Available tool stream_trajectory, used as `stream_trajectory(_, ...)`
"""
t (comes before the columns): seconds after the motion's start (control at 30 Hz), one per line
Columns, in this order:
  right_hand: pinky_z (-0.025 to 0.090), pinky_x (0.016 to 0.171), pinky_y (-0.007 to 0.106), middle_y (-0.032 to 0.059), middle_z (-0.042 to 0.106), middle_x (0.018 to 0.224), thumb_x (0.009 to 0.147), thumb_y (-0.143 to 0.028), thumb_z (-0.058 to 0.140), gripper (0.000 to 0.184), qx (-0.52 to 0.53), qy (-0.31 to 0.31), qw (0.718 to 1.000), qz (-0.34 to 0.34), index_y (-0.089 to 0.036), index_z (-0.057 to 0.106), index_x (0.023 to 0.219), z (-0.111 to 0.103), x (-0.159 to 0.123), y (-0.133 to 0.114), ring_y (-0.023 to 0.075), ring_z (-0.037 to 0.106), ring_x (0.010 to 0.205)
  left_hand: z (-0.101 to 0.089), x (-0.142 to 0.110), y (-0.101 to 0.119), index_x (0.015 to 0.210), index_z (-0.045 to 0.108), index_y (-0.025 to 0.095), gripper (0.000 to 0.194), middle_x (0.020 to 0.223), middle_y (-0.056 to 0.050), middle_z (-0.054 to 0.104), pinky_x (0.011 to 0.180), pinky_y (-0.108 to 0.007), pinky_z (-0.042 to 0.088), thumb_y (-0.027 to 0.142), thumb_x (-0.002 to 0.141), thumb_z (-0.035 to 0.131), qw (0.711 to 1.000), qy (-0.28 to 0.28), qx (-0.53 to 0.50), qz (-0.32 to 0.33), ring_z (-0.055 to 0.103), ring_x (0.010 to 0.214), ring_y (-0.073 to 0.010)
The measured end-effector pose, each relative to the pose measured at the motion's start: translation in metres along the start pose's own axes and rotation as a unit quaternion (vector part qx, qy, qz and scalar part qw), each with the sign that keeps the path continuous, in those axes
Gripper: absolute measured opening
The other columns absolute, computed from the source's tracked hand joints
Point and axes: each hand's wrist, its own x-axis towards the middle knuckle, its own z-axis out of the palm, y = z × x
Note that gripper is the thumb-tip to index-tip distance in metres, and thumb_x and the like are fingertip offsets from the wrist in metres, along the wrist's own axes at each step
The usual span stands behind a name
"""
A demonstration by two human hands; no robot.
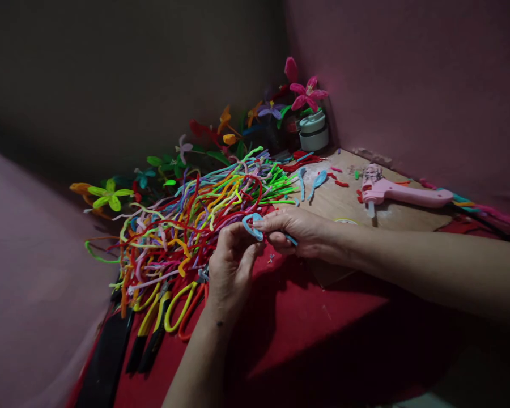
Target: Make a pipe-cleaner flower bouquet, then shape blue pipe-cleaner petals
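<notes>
Between my two hands is a light blue pipe cleaner (pixel 252 225), bent into a small loop. My left hand (pixel 234 266) closes on the loop's left and lower side with finger and thumb. My right hand (pixel 297 231) pinches the loop's right side, and a blue tail end sticks out below its fingers. Just beyond my hands lies a big heap of coloured pipe cleaners (pixel 187 221). Two blue petal shapes (pixel 318 182) rest on the board past my right hand.
A pink glue gun (pixel 408 192) lies on the wooden board (pixel 391 218) at right. Pliers (pixel 153 323) and yellow-handled scissors (pixel 181 306) lie at left on the red cloth (pixel 289 334). Pipe-cleaner flowers (pixel 110 195) and a lidded container (pixel 314 131) stand behind, by the walls.
</notes>
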Motion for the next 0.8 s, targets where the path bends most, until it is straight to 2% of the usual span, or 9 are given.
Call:
stream_trajectory(0.1, 0.022, 0.033, 0.014, -0.0045, 0.044, 0.04, 0.075, -0.012, 0.054, 0.013, 0.007, 0.028, 0.999, -0.016, -0.01, 0.057, 0.063, 0.001, 0.001, 0.0, 0.0024, 0.034, 0.032, 0.002, -0.001, -0.001, 0.097, 0.051, 0.021, 0.022, 0.085, 0.0, 0.061, 0.065, -0.023, 0.046, 0.016, 0.076, 0.057, 1.0, 0.003, 0.023, -0.014, 0.057, 0.068, -0.0109)
stream_trajectory(0.17, 0.031, 0.039, 0.014, -0.0018, 0.05, 0.048, 0.073, -0.008, 0.055, 0.011, 0.011, 0.055, 0.997, -0.046, -0.009, 0.057, 0.062, 0.002, 0.002, 0.0, 0.0032, 0.043, 0.04, 0.004, 0.0, -0.002, 0.099, 0.05, 0.021, 0.023, 0.086, -0.001, 0.061, 0.066, -0.023, 0.045, 0.017, 0.077, 0.056, 0.999, -0.011, 0.023, -0.023, 0.057, 0.072, -0.0115)
stream_trajectory(0.23, 0.035, 0.043, 0.015, -0.0001, 0.053, 0.052, 0.074, -0.007, 0.055, 0.013, 0.004, 0.075, 0.995, -0.062, -0.009, 0.056, 0.061, 0.002, 0.003, 0.001, 0.0046, 0.047, 0.044, 0.004, 0.0, -0.002, 0.103, 0.048, 0.022, 0.028, 0.081, 0.0, 0.06, 0.064, -0.022, 0.044, 0.017, 0.077, 0.056, 0.999, -0.028, 0.015, -0.039, 0.057, 0.071, -0.0113)
stream_trajectory(0.37, 0.033, 0.04, 0.018, -0.0012, 0.049, 0.048, 0.077, -0.007, 0.051, 0.019, 0.005, 0.093, 0.994, -0.058, -0.01, 0.053, 0.059, 0.003, 0.003, 0.001, 0.0054, 0.043, 0.039, 0.004, 0.0, 0.003, 0.117, 0.04, 0.024, 0.045, 0.067, 0.004, 0.054, 0.052, -0.018, 0.039, 0.017, 0.076, 0.058, 0.99, -0.082, -0.048, -0.108, 0.049, 0.057, -0.0084)
stream_trajectory(0.5, 0.031, 0.039, 0.018, -0.0015, 0.049, 0.048, 0.077, -0.005, 0.049, 0.018, 0.031, 0.101, 0.993, -0.053, -0.011, 0.052, 0.06, 0.002, 0.002, -0.001, 0.0053, 0.042, 0.038, 0.0, 0.002, 0.009, 0.121, 0.039, 0.024, 0.051, 0.068, 0.003, 0.052, 0.046, -0.016, 0.035, 0.016, 0.075, 0.06, 0.975, -0.12, -0.118, -0.144, 0.045, 0.053, -0.0063)
stream_trajectory(0.63, 0.034, 0.041, 0.019, -0.0002, 0.052, 0.049, 0.076, -0.006, 0.05, 0.018, 0.002, 0.107, 0.992, -0.068, -0.01, 0.054, 0.059, 0.001, 0.001, -0.002, 0.0062, 0.045, 0.04, -0.008, 0.005, 0.01, 0.115, 0.046, 0.022, 0.044, 0.067, 0.004, 0.052, 0.046, -0.017, 0.037, 0.017, 0.073, 0.062, 0.971, -0.116, -0.11, -0.18, 0.046, 0.053, -0.0064)
stream_trajectory(0.73, 0.033, 0.041, 0.018, -0.0008, 0.051, 0.047, 0.074, -0.008, 0.054, 0.022, -0.044, 0.125, 0.985, -0.111, -0.01, 0.053, 0.053, 0.003, 0.0, -0.002, 0.0058, 0.045, 0.04, -0.011, 0.006, 0.008, 0.101, 0.055, 0.017, 0.032, 0.075, 0.0, 0.057, 0.052, -0.018, 0.041, 0.018, 0.071, 0.066, 0.964, -0.113, -0.077, -0.227, 0.052, 0.059, -0.0071)
stream_trajectory(0.8, 0.031, 0.04, 0.018, -0.0018, 0.049, 0.044, 0.072, -0.01, 0.056, 0.024, -0.052, 0.133, 0.982, -0.124, -0.01, 0.051, 0.049, 0.004, -0.001, -0.001, 0.0052, 0.043, 0.038, -0.009, 0.007, 0.007, 0.093, 0.058, 0.015, 0.025, 0.077, 0.0, 0.059, 0.052, -0.017, 0.042, 0.019, 0.07, 0.067, 0.964, -0.094, -0.087, -0.235, 0.053, 0.058, -0.0064)
